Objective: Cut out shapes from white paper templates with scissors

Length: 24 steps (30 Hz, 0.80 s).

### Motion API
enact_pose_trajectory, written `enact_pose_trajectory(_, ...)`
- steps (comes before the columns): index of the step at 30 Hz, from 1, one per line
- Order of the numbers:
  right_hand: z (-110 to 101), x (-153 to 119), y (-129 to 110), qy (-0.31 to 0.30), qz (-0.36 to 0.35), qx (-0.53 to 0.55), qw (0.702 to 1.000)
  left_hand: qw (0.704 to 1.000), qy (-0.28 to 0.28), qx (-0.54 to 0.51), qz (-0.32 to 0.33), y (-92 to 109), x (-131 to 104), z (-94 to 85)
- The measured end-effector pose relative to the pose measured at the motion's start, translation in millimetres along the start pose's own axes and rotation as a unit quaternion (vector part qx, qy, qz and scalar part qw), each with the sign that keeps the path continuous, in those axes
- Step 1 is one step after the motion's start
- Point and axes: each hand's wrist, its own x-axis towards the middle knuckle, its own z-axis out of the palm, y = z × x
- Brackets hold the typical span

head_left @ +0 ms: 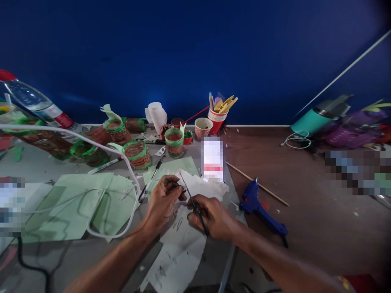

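A slim, dark, thin-tipped rod (200,218) is grasped by the right hand (212,215) over smudged white paper (183,260), its long axis slanted, tip pointed far-left; whether anything is held by the curled left hand (165,196) cannot be told.

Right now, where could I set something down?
On the brown tabletop: one patch between the wooden stick and the teal tumbler, another right of the blue glue gun, apart from a few scraps. It is crowded left of the central lit screen, with green-rimmed cups, and around the left hand and right hand, over white paper.
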Motion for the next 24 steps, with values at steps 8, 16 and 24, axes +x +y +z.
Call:
enact_pose_trajectory(8, -1.9, -1.1, 1.9, -0.016, 0.003, 0.073, 0.997, 0.999, 0.026, 0.028, 0.026, -0.1, 2.3, -2.1)
enact_pose_trajectory(16, -1.1, -0.5, 3.0, -0.008, 0.003, 0.061, 0.998, 0.998, 0.04, 0.038, 0.022, -0.8, 3.3, -2.1)
enact_pose_trajectory(24, -1.6, -0.6, 0.5, -0.014, 0.01, 0.058, 0.998, 0.995, 0.028, 0.089, 0.03, -3.9, 3.0, -7.4)
